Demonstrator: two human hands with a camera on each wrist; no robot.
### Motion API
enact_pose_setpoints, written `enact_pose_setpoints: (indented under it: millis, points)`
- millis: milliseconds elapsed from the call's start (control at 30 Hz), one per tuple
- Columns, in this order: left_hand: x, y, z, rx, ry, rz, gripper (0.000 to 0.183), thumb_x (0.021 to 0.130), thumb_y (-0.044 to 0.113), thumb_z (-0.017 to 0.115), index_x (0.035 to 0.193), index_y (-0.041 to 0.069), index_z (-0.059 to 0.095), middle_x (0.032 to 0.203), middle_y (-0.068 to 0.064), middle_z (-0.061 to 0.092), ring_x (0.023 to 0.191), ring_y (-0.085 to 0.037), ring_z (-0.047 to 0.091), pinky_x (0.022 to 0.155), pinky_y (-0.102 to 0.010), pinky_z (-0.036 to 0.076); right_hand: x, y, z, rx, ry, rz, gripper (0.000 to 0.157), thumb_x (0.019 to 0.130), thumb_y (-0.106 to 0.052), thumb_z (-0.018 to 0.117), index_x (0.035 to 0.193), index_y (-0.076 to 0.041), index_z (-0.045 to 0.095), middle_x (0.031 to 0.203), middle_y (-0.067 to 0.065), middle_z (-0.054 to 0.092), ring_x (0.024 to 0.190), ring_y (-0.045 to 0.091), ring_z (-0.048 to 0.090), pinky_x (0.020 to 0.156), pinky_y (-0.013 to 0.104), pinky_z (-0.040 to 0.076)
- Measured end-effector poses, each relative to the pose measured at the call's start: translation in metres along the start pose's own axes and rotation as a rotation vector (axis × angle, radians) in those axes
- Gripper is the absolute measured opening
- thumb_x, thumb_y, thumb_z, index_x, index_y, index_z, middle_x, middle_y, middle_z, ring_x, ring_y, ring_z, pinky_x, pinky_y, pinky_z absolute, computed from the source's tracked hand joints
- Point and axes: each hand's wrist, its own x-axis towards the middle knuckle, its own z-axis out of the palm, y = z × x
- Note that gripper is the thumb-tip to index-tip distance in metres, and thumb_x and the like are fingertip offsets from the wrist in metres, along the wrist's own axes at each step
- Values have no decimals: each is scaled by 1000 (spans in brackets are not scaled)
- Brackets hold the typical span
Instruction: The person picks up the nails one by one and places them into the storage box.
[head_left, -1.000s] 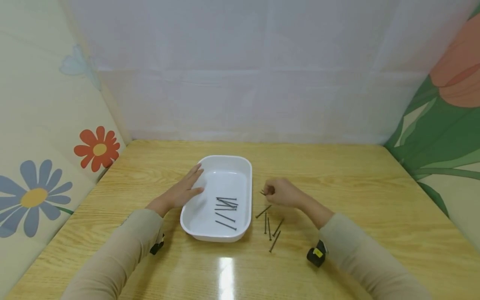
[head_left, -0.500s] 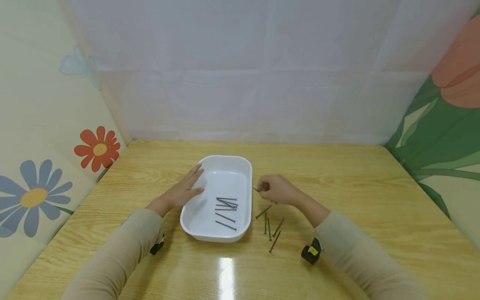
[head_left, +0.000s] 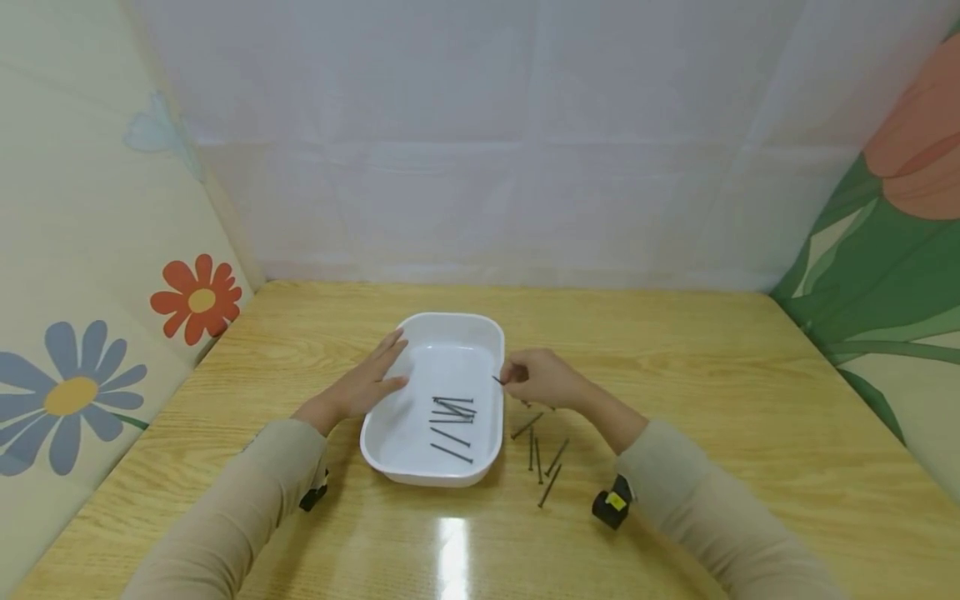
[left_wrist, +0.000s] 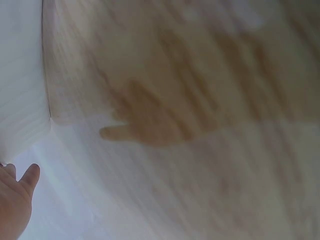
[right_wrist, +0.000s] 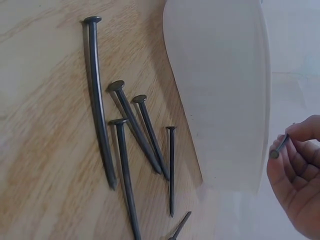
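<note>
A white rectangular tray (head_left: 431, 479) stands on the table with several dark nails (head_left: 451, 452) lying on its floor. My left hand (head_left: 358, 385) rests on the tray's left rim, fingers spread and fairly straight. In the left wrist view only part of that left hand (left_wrist: 14, 202) shows at the lower left, beside the tray's wall. My right hand (head_left: 543, 379) pinches a nail (right_wrist: 280, 146) between thumb and fingers, right at the tray's right rim. The nail's flat head sticks out from the fingertips in the right wrist view.
Several loose nails (head_left: 550, 486) lie on the wooden table (head_left: 675, 350) just right of the tray, partly below the right hand. A white cloth (head_left: 480, 167) hangs behind the table. Flower-printed panels (head_left: 75, 208) stand at both sides.
My right hand has moved left with the pinched nail, from above the loose nails to the tray's right rim. The left hand has stayed on the left rim.
</note>
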Motion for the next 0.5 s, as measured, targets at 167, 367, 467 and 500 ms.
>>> enact_pose_setpoints:
  millis: [167,367,467,500]
  points:
    - [0,0,0,0,1,0,59,92,25,40,139,5,11,144,-4,-5,129,-28,-1,99,-49,9,3,-3,2,16,-9,4,5,77,-3,58,82,-1,58,71,2,56,62,13,52,54,24,46]
    - [1,1,0,5,3,-6,59,92,25,40,139,5,10,144,-4,-6,129,-29,0,99,-49,9,6,-5,4,16,-23,-15,7,78,-3,57,84,0,58,74,2,57,63,13,52,53,24,46]
    - [1,1,0,2,3,-8,59,92,25,40,139,5,10,144,-5,-6,128,-29,0,99,-50,9,7,-6,6,22,-30,-30,7,78,-3,56,84,0,58,73,3,56,62,13,52,53,24,46]
    - [1,1,0,1,3,-8,59,92,25,40,139,5,10,144,-5,-6,128,-29,0,99,-50,9,8,-6,6,30,-34,-32,7,79,-3,56,85,1,58,73,3,56,61,13,52,52,25,46]
